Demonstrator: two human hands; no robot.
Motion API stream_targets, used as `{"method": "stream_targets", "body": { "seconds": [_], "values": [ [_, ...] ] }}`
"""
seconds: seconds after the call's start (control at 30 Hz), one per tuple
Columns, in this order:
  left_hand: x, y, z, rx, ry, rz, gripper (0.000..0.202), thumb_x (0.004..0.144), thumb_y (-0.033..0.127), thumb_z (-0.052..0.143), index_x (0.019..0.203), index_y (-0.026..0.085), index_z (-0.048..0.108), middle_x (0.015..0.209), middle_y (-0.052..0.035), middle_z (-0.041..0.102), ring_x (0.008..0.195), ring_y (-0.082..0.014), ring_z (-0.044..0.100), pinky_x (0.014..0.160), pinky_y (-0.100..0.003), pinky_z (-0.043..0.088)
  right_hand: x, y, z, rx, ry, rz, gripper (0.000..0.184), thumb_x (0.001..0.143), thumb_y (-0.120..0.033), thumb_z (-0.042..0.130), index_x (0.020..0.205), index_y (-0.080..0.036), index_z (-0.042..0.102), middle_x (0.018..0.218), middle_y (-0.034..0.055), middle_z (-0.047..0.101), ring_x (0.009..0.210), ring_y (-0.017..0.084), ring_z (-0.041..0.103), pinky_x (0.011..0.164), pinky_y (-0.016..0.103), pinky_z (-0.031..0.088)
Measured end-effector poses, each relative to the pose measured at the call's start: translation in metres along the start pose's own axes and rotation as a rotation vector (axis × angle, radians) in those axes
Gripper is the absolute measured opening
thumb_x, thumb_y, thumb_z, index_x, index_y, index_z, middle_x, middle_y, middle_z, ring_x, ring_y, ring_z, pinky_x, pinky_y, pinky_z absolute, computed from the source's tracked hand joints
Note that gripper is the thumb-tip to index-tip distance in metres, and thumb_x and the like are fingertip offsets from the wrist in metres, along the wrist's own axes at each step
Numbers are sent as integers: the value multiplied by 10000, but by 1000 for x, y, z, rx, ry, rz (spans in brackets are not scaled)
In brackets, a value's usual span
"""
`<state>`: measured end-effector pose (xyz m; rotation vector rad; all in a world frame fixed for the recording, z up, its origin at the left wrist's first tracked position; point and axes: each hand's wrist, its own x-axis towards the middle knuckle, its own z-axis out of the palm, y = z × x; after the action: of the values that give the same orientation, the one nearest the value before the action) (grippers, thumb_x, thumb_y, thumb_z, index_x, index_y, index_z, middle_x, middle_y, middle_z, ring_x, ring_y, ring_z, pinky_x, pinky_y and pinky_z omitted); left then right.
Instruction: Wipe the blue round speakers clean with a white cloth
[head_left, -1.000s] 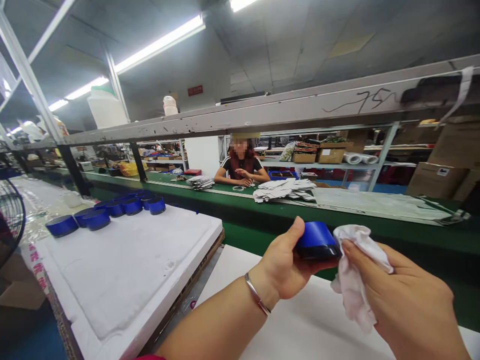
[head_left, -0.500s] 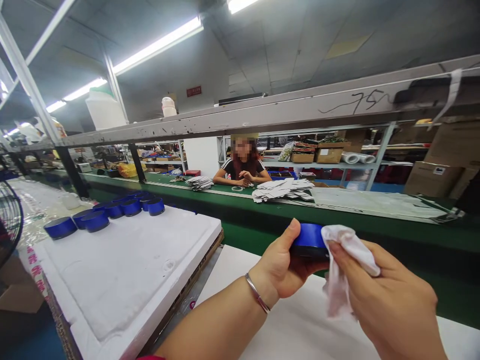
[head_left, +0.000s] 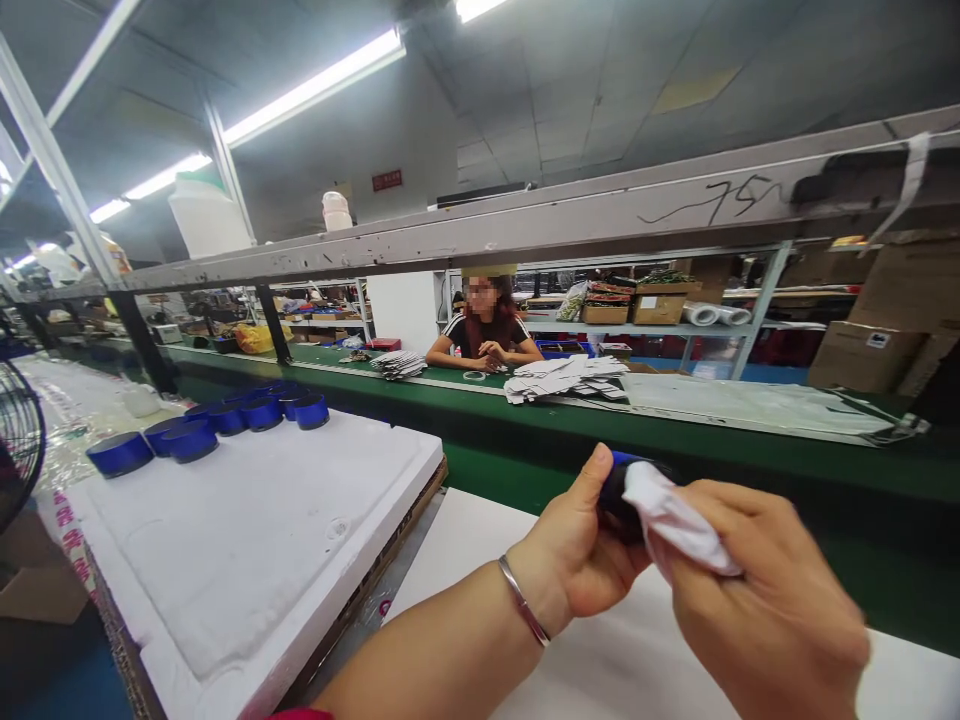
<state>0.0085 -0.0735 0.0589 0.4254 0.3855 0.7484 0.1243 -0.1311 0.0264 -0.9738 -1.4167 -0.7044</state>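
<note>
Since a second ago, the white cloth (head_left: 675,515) in my right hand (head_left: 757,610) has slid left over the blue cylinder (head_left: 616,490), so most of its blue side is now covered and only a dark end face and a sliver of blue at the top show. My left hand (head_left: 581,545) has a closed grip on the cylinder, thumb up along its left edge and fingers curled underneath. My right hand's grip is closed on the cloth, pressing it against the right side of the cylinder. How the cylinder's axis lies I cannot tell exactly; its dark round face seems turned toward me and a little left. It is held in the air above the near edge of the white bench (head_left: 600,660), in front of the green conveyor belt (head_left: 525,445). A metal bangle (head_left: 523,600) sits on my left wrist.

To the left lies a white foam tray (head_left: 247,540), and along its far edge stands a row of blue cylinders (head_left: 217,425), upright. Beyond the belt, stacks of folded paper (head_left: 566,380) lie on the far bench, where another person (head_left: 484,330) sits with hands together. Cardboard boxes (head_left: 870,355) stand at far right, under the grey shelf (head_left: 600,215).
</note>
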Motion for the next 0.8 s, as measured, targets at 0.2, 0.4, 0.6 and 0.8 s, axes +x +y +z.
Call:
{"method": "stream_targets", "body": {
  "seconds": [0.2,0.4,0.6,0.8],
  "values": [
    [3,22,-7,29,49,52,544,1153,611,692,916,128,776,885,-66,745,772,-164,656,785,-270,522,-9,15,13,93,-21,40,103,1068,-259,758,1032,-252,854,987,48,780,803,212,737,715,320,588],
    [-2,27,-18,130,-200,55,545,895,587,944,1107,118,766,1089,-155,788,946,-269,735,768,-325,513,15,14,-4,70,-5,946,536,683,-701,881,914,-218,861,887,116,779,823,331,738,643,404,574],
    [0,31,-35,357,-371,286,736,463,198,1112,1095,201,735,1205,-108,793,1159,-300,728,1048,-420,542,24,11,-5,300,128,1298,747,512,-593,1052,1141,-227,886,974,65,795,810,276,693,465,303,437],
    [11,44,-43,455,-412,285,946,349,102,1117,1217,226,764,1182,-85,800,1026,-229,754,907,-322,574,16,8,-2,483,234,1342,862,381,-583,1155,1121,-226,898,1015,49,812,799,217,676,507,219,502]
  ]
}}
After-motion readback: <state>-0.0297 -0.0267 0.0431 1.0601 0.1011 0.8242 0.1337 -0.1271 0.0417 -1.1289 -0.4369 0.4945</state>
